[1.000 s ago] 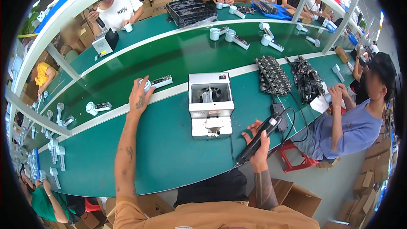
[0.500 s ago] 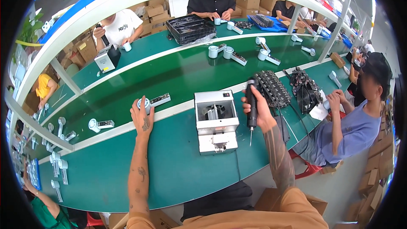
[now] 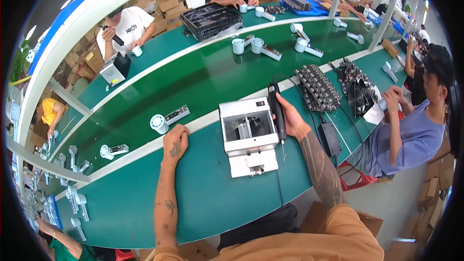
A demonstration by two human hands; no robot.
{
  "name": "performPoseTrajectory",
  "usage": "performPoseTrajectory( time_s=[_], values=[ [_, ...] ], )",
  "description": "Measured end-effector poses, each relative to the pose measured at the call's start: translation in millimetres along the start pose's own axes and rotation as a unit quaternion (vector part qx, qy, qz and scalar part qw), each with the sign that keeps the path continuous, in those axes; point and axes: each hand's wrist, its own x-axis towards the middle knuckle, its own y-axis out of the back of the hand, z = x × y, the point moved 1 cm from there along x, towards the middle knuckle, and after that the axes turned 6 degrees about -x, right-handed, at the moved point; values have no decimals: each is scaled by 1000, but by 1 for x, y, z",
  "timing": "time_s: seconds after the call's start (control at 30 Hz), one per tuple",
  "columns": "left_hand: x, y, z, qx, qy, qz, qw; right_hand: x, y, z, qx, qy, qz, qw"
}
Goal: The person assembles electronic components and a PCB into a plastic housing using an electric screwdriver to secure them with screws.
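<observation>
My right hand [image 3: 293, 119] is wrapped round a black electric screwdriver [image 3: 277, 112], held upright with its thin bit down. The screwdriver is close against the right side of a white screw feeder [image 3: 247, 130], whose open top shows a dark hopper. My left hand [image 3: 176, 142] is closed in a loose fist at the pale rail along the belt, and nothing shows in it. Just beyond it lies a light-blue handheld fan [image 3: 159, 123] on the green belt. Its round head faces up, and its open handle shows a circuit board.
Right of the feeder lie a stack of dark circuit boards [image 3: 317, 88], a heap of black parts [image 3: 356, 87] and a black power adapter [image 3: 330, 138] with cables. More fans [image 3: 258, 46] lie on the belt [image 3: 203, 79]. A co-worker [image 3: 411, 125] sits at the right; others work across the belt.
My left hand has come off the fan, drawn back toward me and closed. My right hand has brought the screwdriver left, up beside the feeder. The view has shifted slightly.
</observation>
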Motion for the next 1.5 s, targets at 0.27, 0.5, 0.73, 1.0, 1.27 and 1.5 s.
performPoseTrajectory(
  time_s=[0.27,0.5,0.73,1.0,1.27,1.5],
  values=[
    [0,-4,6,7,9,-6,1000,3,1,2,25,11,66,997],
    [-5,-4,6,3,-1,-4,1000,-4,-11,-1,4,41,103,994],
    [-4,-3,8,7,-9,-3,1000,-7,-11,1,-9,51,106,993],
    [-4,-3,8,11,9,-7,1000,-5,-11,1,-29,59,98,993],
    [-2,-1,12,0,11,-13,1000,-5,-10,0,-26,58,102,993],
    [0,-3,14,-4,3,-8,1000,-8,-10,-4,-25,59,106,992]
  ],
)
